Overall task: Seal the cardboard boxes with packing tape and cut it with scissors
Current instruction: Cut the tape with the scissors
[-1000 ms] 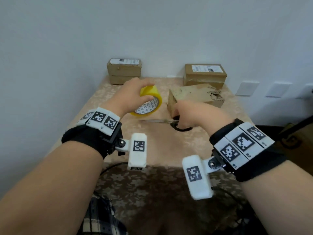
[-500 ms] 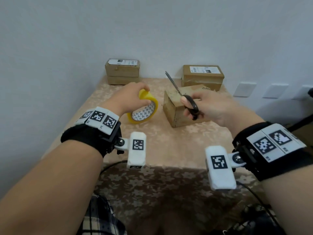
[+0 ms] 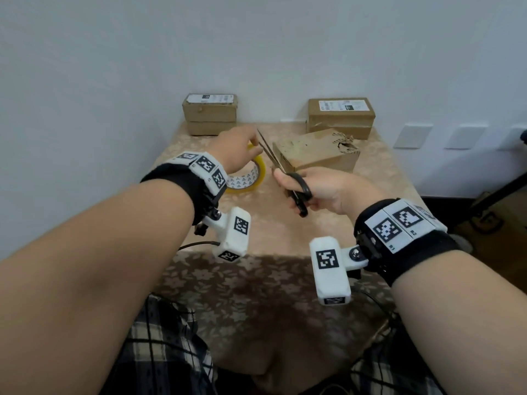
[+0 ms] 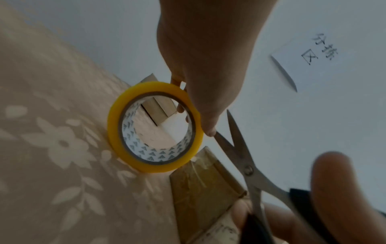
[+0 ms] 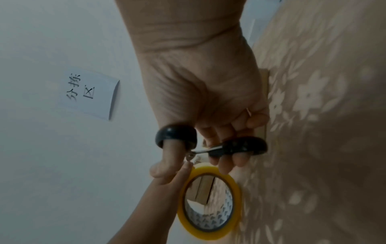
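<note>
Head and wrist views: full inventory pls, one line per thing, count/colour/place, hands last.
tape roll: 1, yellow, on table left of near box, under left hand
scissors: 1, steel blades, black handles, blades open, tips toward tape roll
near box: 1, brown cardboard, table centre, torn far end
box stacks: 2, brown, white labels, far edge against wall, left and right
table: 1, beige floral cloth
paper sign: 1, white, handwritten, on wall
wall plates: white, right wall; count unclear
left hand: grips the tape roll's top
right hand: holds scissors through handles
</note>
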`<state>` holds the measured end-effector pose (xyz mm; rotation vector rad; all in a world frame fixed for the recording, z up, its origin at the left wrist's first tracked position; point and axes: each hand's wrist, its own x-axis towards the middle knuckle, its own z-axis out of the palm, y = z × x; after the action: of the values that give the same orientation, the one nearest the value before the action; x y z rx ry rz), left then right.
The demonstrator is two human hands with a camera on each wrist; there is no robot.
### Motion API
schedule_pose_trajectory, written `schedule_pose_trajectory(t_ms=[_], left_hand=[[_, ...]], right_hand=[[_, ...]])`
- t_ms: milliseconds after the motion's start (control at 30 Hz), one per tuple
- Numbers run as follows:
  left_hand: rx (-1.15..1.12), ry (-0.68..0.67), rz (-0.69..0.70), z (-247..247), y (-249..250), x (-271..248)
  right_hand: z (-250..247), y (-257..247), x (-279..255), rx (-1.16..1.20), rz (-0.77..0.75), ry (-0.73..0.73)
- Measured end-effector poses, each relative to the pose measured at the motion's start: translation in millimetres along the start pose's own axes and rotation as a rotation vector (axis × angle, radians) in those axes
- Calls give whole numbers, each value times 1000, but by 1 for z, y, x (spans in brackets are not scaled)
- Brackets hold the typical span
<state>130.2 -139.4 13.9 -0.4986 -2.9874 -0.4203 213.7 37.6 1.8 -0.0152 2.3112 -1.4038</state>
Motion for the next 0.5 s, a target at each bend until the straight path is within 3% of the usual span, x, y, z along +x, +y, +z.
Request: schedule_pose_trajectory(t_ms=[200,500], left_hand=[[137,-76,-64,-4,4,-6],[109,-148,-73,-10,13,-1]], right_hand=[[-8,6,-17,-51,128,-92],[-13,1,-19,-107,154,23]])
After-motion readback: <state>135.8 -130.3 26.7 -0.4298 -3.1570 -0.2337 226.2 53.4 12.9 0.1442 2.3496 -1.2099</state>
